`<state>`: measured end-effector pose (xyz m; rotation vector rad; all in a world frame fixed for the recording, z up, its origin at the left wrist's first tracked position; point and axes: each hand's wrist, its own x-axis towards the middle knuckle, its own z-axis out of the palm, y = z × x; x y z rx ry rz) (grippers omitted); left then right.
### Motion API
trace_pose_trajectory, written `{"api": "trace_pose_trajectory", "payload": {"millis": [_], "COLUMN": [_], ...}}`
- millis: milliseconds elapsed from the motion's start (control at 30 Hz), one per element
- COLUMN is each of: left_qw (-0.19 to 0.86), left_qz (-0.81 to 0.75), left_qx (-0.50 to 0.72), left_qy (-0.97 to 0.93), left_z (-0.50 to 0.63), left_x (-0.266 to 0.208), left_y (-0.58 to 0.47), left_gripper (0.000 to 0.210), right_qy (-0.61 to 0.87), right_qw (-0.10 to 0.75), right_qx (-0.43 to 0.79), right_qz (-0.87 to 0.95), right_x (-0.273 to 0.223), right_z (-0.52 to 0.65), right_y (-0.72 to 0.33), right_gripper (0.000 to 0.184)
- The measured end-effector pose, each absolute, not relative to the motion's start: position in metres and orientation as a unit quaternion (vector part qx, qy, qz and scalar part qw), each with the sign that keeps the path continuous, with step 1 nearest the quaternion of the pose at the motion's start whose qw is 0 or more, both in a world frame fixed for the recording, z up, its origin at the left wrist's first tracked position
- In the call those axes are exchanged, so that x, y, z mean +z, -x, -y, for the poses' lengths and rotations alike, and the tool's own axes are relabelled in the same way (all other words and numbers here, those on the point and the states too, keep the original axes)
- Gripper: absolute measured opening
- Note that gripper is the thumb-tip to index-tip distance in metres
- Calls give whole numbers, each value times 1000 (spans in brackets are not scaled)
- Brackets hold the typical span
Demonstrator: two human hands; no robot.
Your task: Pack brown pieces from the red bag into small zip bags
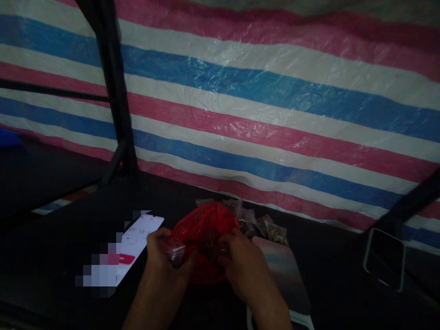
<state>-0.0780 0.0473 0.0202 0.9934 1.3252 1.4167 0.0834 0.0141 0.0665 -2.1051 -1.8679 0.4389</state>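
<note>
A red plastic bag point(206, 220) lies open between my hands on the dark tabletop, with dim, dark contents inside. My left hand point(168, 261) is at the red bag's left edge, thumb and fingers curled around a small clear zip bag point(176, 251). Reaching over the red bag's right side, my right hand point(242, 261) has its fingers bent together inside the mouth. Something dark and shiny shows at those fingertips, too dim to name. Behind the red bag are several small zip bags point(277, 233) with brownish contents.
A flat device with a shiny plate point(283, 270), looking like a small scale, lies by my right forearm. A lit phone point(142, 238) showing a timer lies left; a dark-screened phone point(385, 259) is at right. Striped plastic sheeting point(275, 119) hangs behind, with a black frame post point(115, 87).
</note>
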Motion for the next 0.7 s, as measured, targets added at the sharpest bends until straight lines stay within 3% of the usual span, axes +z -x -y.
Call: {"api": "trace_pose_trajectory", "payload": {"millis": [233, 467, 700], "left_qw": [346, 290, 286], "left_qz": [-528, -481, -499], "left_qx": [577, 596, 581], "left_qy": [-518, -574, -576], "left_z": [-49, -50, -55], "left_x": [16, 15, 21], "left_y": [76, 79, 91], "left_gripper": [58, 50, 48], "right_qy": [709, 657, 698], "right_qw": [199, 298, 247], "right_qx": [158, 149, 121], "right_qz": [658, 677, 661], "right_x": [73, 70, 55], "right_z": [-13, -29, -40], "right_y": [-87, -55, -49], "right_gripper": [44, 28, 30]}}
